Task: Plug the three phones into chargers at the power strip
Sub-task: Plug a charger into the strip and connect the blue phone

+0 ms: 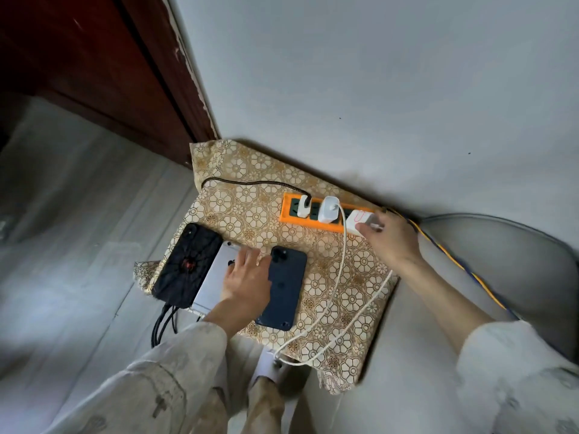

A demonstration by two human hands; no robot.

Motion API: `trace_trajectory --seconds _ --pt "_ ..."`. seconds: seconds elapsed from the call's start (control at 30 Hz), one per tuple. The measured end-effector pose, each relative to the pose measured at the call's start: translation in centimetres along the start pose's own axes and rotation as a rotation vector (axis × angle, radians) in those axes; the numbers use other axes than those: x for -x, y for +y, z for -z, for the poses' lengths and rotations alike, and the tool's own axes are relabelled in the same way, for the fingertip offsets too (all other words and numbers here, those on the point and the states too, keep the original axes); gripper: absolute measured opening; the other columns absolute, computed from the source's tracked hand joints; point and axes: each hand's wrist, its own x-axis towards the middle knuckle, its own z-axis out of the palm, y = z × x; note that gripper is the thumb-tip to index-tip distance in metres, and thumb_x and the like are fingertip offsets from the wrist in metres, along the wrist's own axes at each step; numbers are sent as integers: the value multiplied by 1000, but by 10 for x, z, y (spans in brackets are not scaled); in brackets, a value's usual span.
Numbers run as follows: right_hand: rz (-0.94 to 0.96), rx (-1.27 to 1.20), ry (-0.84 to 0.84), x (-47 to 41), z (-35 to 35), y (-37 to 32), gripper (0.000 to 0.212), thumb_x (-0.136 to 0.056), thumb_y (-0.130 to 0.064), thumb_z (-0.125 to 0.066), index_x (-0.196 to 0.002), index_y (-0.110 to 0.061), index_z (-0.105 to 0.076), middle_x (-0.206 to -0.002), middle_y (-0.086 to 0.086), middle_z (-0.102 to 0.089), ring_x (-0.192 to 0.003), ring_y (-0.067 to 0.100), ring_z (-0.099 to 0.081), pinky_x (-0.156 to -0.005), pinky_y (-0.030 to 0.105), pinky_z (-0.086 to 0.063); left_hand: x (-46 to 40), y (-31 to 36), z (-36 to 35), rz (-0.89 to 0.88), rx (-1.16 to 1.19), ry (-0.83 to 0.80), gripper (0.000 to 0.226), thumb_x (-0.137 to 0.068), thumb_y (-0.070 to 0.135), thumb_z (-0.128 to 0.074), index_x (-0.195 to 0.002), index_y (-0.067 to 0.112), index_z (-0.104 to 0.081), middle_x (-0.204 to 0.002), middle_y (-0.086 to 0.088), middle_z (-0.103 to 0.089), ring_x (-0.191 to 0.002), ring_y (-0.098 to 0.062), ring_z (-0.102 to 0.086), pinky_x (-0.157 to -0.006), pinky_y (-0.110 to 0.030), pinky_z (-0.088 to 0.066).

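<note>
- The right hand [390,238] pinched a white charger [360,221] at the near end of the orange power strip [285,217], apparently seating it — best pushed straight down, square to the socket.
- The left hand [247,277] lay with loose fingers on the silver phone [216,274], steadying it, gripping nothing.
- Two other chargers [329,211] stood in the strip, one trailing a white cable [340,277], the other a black cable [250,183].
- The silver phone lay between the black patterned phone [185,264] and the dark blue phone [283,289] on the floral cloth [250,214].
- The white cable looped across the cloth near the blue phone — easy to snag.
</note>
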Motion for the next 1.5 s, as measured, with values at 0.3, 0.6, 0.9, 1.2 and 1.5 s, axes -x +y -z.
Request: trace_trajectory --seconds 0.3,0.6,0.9,1.2,1.5 --pt "89 154 -95 -14 17 -3 53 -88 -26 -58 -137 -15 -43 -134 14 -53 -116 32 -54 -98 42 -44 -10 -50 -17 46 -173 -50 112 -76 50 -64 -138 34 28 -144 -3 42 -138 -36 27 -107 -68 -3" --pt "192 281 -136 -17 17 -7 52 -89 -27 -57 -136 -12 -42 -133 16 -54 -122 32 -49 -98 39 -41 -12 -54 -27 72 -191 -17 126 -71 38 -72 -126 35 41 -136 -2 49 -137 -34 30 -107 -67 -4" --pt "336 472 -178 -30 7 -24 46 -85 -30 -61 -121 -4 -49 -115 17 -57 -110 34 -53 -89 39 -43 -13 -51 -29 102 -228 -12 129 -68 42 -73 -125 36 43 -135 -3 49 -138 -33 28 -108 -66 -5" --pt "382 556 -297 -39 14 -26 53 -86 -32 -61 -127 -2 -45 -119 16 -56 -111 35 -54 -92 41 -44 -10 -48 -28 109 -235 -4 124 -72 42 -70 -129 34 40 -136 -3 48 -139 -34 27 -109 -65 -6" --pt "408 602 -336 -44 12 -37 44 -85 -33 -62 -111 1 -52 -116 19 -59 -107 35 -57 -85 38 -43 -10 -48 -25 110 -244 -31 123 -73 43 -70 -132 34 37 -137 -3 47 -139 -33 27 -110 -64 -7"
